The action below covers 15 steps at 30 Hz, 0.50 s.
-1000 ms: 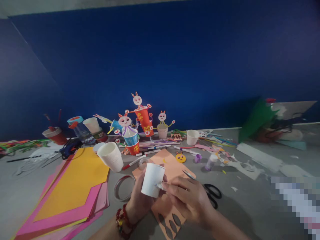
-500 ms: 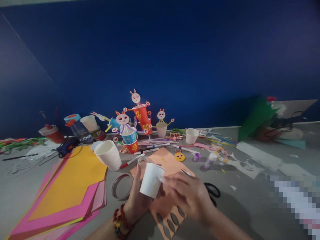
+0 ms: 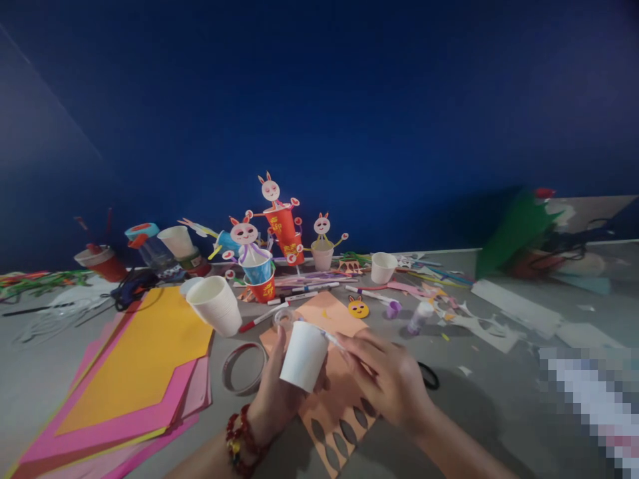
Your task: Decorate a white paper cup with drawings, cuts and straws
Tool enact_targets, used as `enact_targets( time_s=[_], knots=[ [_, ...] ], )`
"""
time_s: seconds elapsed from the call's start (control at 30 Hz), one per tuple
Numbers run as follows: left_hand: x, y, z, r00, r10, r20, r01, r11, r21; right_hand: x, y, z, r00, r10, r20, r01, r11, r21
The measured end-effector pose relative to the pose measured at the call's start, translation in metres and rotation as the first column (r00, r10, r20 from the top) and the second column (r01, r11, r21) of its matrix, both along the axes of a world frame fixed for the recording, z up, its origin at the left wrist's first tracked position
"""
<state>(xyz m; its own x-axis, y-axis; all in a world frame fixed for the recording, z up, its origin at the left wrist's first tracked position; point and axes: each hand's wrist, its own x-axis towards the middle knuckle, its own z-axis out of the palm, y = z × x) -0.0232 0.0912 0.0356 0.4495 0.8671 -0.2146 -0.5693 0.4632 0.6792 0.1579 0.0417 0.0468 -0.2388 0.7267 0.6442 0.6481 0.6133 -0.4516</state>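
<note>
My left hand (image 3: 277,398), with a red bead bracelet at the wrist, is closed round a white paper cup (image 3: 302,355) held upright above the table. My right hand (image 3: 387,379) is beside the cup on its right, fingers pinched on a thin white stick-like thing (image 3: 333,340) whose tip meets the cup's rim. Under both hands lies an orange paper sheet (image 3: 339,419) with leaf-shaped holes cut out. Black scissors (image 3: 428,376) are mostly hidden behind my right hand.
A tape roll (image 3: 243,368) and a stack of yellow and pink paper (image 3: 134,372) lie to the left, with another white cup (image 3: 215,305) tilted on it. Paper-cup bunny figures (image 3: 272,236), markers, a glue stick (image 3: 418,318) and scraps crowd the back. Green paper (image 3: 514,229) stands at right.
My right hand has lifted from the cup's side to its rim, now pinching a thin stick there. The cup and left hand stay almost where they were.
</note>
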Motion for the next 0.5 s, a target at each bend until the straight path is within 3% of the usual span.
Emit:
enact_targets(
  time_s=[0.13, 0.3, 0.43, 0.5],
  knots=[
    [-0.0001, -0.0004, -0.0020, 0.999, -0.018, -0.037, 0.019, 1.000, 0.014, 0.0004, -0.0005, 0.0012, 0.996, 0.075, 0.039, -0.075, 0.997, 0.001],
    [0.0021, -0.0012, -0.0037, 0.999, -0.013, -0.029, 0.014, 1.000, 0.027, -0.0018, -0.0015, 0.0013, 1.000, -0.006, -0.002, 0.006, 1.000, -0.011],
    [0.0029, -0.0007, -0.0059, 1.000, 0.017, -0.015, -0.018, 1.000, -0.025, -0.0058, -0.0047, 0.0001, 0.990, 0.138, 0.041, -0.137, 0.990, -0.010],
    [0.0028, -0.0002, -0.0062, 1.000, 0.001, -0.014, -0.001, 1.000, -0.002, -0.0058, -0.0051, -0.0003, 0.995, 0.092, 0.025, -0.092, 0.996, -0.007]
  ],
)
